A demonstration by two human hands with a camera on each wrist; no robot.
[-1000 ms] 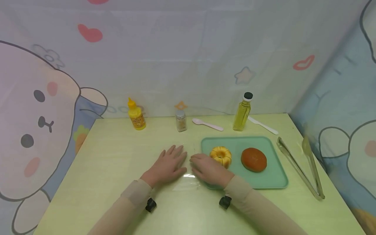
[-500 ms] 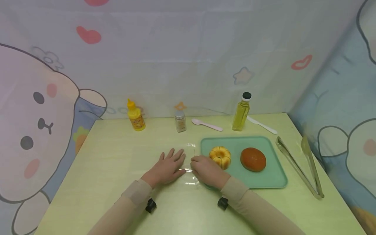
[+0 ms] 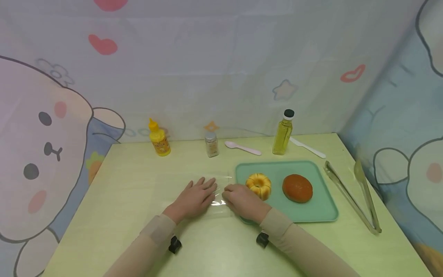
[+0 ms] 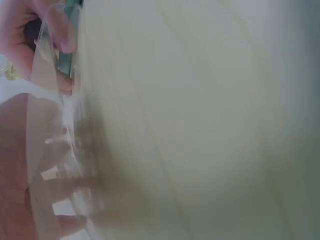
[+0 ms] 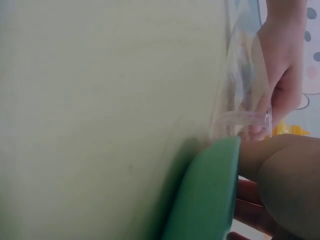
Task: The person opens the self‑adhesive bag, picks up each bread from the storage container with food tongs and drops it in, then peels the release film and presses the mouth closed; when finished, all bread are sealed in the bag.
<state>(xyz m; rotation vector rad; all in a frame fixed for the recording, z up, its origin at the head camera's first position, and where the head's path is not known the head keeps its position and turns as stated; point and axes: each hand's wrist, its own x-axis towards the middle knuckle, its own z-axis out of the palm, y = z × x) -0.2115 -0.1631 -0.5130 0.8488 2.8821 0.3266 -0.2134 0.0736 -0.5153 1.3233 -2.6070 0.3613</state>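
Note:
A clear plastic bag (image 3: 219,192) lies on the yellow-green table, just left of a teal tray (image 3: 322,207). My left hand (image 3: 200,193) rests flat on the bag with straight fingers. My right hand (image 3: 234,194) has curled fingers at the bag's right edge, over the tray's near left corner. In the left wrist view the right hand's fingertips (image 4: 55,30) pinch the crinkled plastic (image 4: 50,125). In the right wrist view the plastic (image 5: 245,90) stands up beside the tray's edge (image 5: 205,200). On the tray sit a yellow ring cake (image 3: 258,184) and a brown bun (image 3: 297,187).
Metal tongs (image 3: 353,196) lie right of the tray. Along the back stand a yellow squeeze bottle (image 3: 159,139), a small spice jar (image 3: 211,145), a pink spoon (image 3: 242,147), an oil bottle (image 3: 283,132) and a white knife (image 3: 308,148). Printed curtains close off the back and sides.
The left hand has slid slightly back toward me on the plastic. The right hand's fingers have curled at the bag's edge, and the plastic has bunched between the hands.

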